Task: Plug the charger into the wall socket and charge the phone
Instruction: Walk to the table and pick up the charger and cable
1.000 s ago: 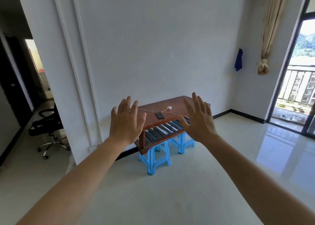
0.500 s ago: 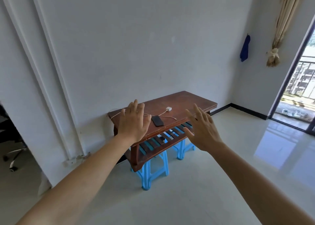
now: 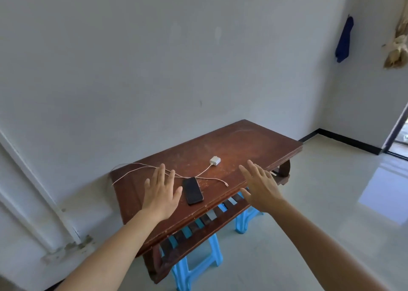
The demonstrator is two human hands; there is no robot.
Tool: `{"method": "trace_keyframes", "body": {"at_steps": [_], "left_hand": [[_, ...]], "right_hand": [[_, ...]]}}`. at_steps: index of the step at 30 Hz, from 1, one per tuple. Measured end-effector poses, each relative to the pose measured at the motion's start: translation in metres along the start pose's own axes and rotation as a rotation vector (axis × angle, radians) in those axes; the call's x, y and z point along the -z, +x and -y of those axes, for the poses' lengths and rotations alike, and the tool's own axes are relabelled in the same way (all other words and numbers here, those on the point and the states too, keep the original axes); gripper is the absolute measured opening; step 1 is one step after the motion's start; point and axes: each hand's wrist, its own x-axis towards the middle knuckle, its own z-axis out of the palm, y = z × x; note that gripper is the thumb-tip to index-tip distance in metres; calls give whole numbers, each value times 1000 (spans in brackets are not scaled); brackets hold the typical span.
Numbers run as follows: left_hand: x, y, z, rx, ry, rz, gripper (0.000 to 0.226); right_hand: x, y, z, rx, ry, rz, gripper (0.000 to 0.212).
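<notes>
A black phone [image 3: 193, 190] lies face up near the front edge of a brown wooden table [image 3: 249, 145]. Behind it sits a white charger plug [image 3: 215, 160], with its pale cable [image 3: 141, 168] looping left across the tabletop and a loose end lying right of the phone. My left hand [image 3: 162, 193] hovers open just left of the phone, holding nothing. My right hand [image 3: 260, 185] hovers open over the table's front edge, right of the phone, also holding nothing. No wall socket is visible.
Two blue plastic stools [image 3: 194, 266] stand under the table, which is against a white wall. A blue cloth [image 3: 343, 41] hangs at the right corner, beside a tied curtain [image 3: 397, 48]. A doorway [image 3: 399, 134] opens at the far right onto pale tiled floor.
The view has come closer to the table and turned right; the dark hallway and office chair at left have left the view. Both hands stay open and now hover over the tabletop.
</notes>
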Motion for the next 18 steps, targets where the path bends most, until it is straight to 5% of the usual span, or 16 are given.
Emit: {"method": "trace_keyframes", "body": {"at_steps": [8,18], "left_hand": [[-62,140,16,77,-25,49,66],[-213,268,3,69,-184,396,72]], "right_hand": [[-73,163,-36,74,52,146,76],[-197,312,-61,-4,169,492,74]]}}
